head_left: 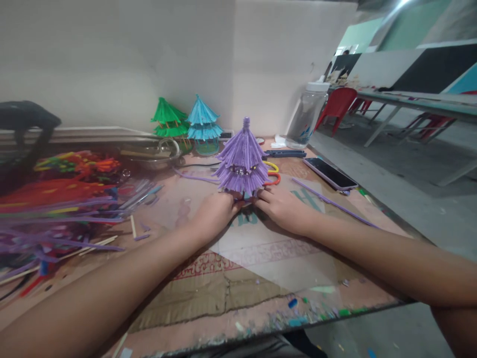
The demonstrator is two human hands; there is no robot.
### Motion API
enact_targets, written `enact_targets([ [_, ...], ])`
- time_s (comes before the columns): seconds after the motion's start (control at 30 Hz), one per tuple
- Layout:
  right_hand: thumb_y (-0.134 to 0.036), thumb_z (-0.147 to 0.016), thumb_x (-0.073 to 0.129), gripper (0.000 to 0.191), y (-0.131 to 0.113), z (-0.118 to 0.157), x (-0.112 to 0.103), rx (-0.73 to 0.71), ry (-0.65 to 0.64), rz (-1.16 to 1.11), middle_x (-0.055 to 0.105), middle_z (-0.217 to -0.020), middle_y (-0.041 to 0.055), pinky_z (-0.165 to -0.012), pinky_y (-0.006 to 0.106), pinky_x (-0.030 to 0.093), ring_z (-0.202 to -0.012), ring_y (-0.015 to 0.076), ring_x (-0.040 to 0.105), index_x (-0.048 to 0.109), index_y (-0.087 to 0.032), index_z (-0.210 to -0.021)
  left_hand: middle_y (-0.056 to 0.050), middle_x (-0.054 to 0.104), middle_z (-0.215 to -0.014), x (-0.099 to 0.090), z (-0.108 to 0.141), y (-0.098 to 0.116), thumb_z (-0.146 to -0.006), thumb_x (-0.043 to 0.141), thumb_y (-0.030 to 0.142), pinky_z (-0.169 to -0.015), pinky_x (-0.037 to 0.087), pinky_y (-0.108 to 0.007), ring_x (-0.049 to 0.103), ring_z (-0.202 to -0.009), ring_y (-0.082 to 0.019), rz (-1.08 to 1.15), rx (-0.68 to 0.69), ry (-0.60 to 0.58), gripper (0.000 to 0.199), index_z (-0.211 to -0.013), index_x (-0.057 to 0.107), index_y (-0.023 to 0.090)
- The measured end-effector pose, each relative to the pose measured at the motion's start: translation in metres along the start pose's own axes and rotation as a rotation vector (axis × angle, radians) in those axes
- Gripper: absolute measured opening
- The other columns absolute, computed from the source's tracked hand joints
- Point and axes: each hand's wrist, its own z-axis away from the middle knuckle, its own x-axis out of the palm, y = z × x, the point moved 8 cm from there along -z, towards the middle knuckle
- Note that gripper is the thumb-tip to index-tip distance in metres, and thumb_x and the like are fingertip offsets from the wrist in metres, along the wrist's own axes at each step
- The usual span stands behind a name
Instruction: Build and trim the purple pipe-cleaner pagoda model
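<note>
Purple pagoda model point(244, 151): upright, tip up, long axis near vertical | location: above the worktable point(261, 311), mid-view | roofs rise above your grip | your left hand point(217, 211) and right hand point(285, 209): fingers closed on its base, either side

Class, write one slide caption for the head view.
Left hand and right hand hold a purple two-tiered model at its base; a green model and a blue model stand behind.

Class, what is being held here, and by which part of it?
The purple model pagoda, held at its base, below the lower roof tier, between the left hand and the right hand.
</note>
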Motion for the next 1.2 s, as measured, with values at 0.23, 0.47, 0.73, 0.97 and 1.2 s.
enact_targets([
  [0.23, -0.009, -0.092, 0.048, 0.021, 0.012, 0.003, 0.003, 0.079, 0.132, -0.146, 0.068, -0.093, 0.0147, -0.081, 0.036, 0.048, -0.089, 0.0226, 0.060, 0.067, -0.008, -0.100, -0.007, 0.075, -0.088, -0.009, 0.013, -0.017, -0.094, 0.053, 0.040, -0.064, 0.043, -0.029, 0.069, -0.077, -0.024, -0.053, 0.023, 0.048, 0.027, -0.110, 0.069, 0.026],
  [0.47, -0.017, -0.093, 0.052, 0.016, 0.029, 0.006, 0.005, 0.301, 0.126, -0.294, 0.069, -0.089, 0.0110, -0.076, 0.033, 0.050, -0.085, 0.0219, 0.063, 0.067, -0.013, -0.090, -0.004, 0.069, -0.087, -0.018, 0.013, -0.034, -0.088, 0.063, 0.036, -0.066, 0.043, -0.027, 0.064, -0.079, -0.020, 0.109, 0.025, 0.122, 0.023, -0.104, 0.064, 0.018],
  [0.73, -0.009, -0.088, 0.052, 0.016, 0.029, 0.004, 0.012, 0.370, 0.078, -0.393, 0.068, -0.091, 0.0105, -0.078, 0.031, 0.047, -0.085, 0.0202, 0.061, 0.067, -0.013, -0.093, -0.005, 0.073, -0.093, -0.006, -0.006, -0.036, -0.092, 0.058, 0.031, -0.076, 0.047, -0.028, 0.066, -0.085, -0.020, 0.300, 0.113, 0.111, 0.020, -0.099, 0.073, 0.020],
  [0.97, -0.009, -0.088, 0.051, 0.016, 0.031, 0.004, 0.013, 0.366, 0.052, -0.359, 0.068, -0.088, 0.0116, -0.077, 0.032, 0.047, -0.085, 0.0217, 0.062, 0.066, -0.012, -0.090, -0.011, 0.074, -0.097, -0.010, -0.006, -0.025, -0.092, 0.053, 0.024, -0.080, 0.049, -0.033, 0.067, -0.089, -0.024, 0.122, 0.187, 0.120, 0.023, -0.101, 0.072, 0.015],
  [1.2, -0.013, -0.089, 0.056, 0.012, 0.031, 0.005, 0.013, 0.366, 0.093, -0.383, 0.069, -0.088, 0.0099, -0.076, 0.031, 0.048, -0.084, 0.0209, 0.063, 0.068, -0.014, -0.090, -0.009, 0.072, -0.093, -0.018, -0.011, -0.068, -0.090, 0.048, 0.022, -0.081, 0.049, -0.030, 0.065, -0.088, -0.021, 0.174, 0.080, 0.170, 0.023, -0.092, 0.070, 0.016],
])
